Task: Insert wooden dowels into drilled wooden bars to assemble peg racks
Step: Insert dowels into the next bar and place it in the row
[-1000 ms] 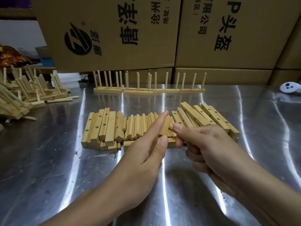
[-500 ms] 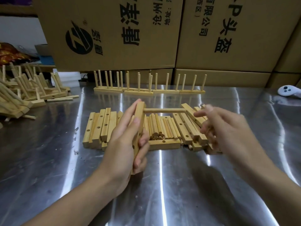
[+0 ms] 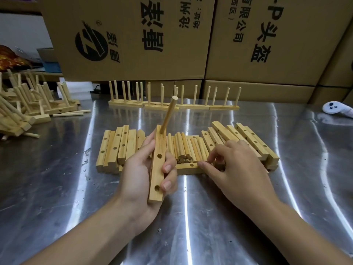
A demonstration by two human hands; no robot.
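Fingers (image 3: 169, 168) of the left hand (image 3: 139, 175) wrap a drilled bar (image 3: 157, 169), held on end above the tabletop (image 3: 57, 188). One dowel (image 3: 169, 115) is seated in its top hole and two holes below it show empty, so by this view the rack is about a third pegged. Fingers (image 3: 205, 166) of the right hand (image 3: 238, 169) curl down onto the loose dowels (image 3: 185, 146); whether they pinch one cannot be told. Undrilled work remains in the bar stacks (image 3: 118, 146) either side. Finished racks (image 3: 172, 107) stand in a row behind, and more lie heaped at far left (image 3: 28, 104). Bars are pale, square-edged, straight-grained wood; dowels are smooth and round; the tabletop is scuffed, reflective steel.
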